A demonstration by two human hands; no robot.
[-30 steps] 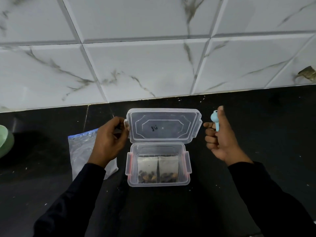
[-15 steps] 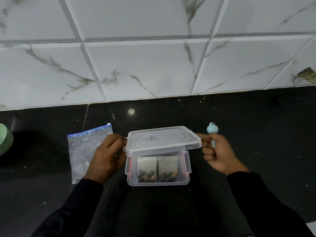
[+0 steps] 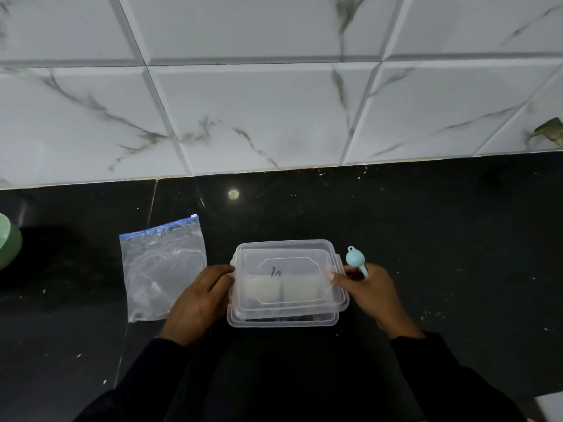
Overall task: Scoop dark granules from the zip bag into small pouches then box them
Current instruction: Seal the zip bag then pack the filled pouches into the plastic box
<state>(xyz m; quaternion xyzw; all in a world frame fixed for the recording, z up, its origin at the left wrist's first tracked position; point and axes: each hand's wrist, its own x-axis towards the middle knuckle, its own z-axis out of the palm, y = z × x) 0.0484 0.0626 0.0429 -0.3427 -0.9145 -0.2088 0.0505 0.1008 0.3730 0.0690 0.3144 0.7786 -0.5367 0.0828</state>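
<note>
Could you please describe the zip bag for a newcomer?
On the black counter under the white marbled wall tiles, find the clear plastic lidded box at the centre. Just left of it lies the flat, clear plastic zip bag. Its blue zip strip along the top edge marks it out from the box and the pale green bowl.

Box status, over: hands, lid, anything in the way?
Left hand grips lid edge. Right hand holds scoop, fingertip on lid. Lid down on box. Nothing blocking.
</note>
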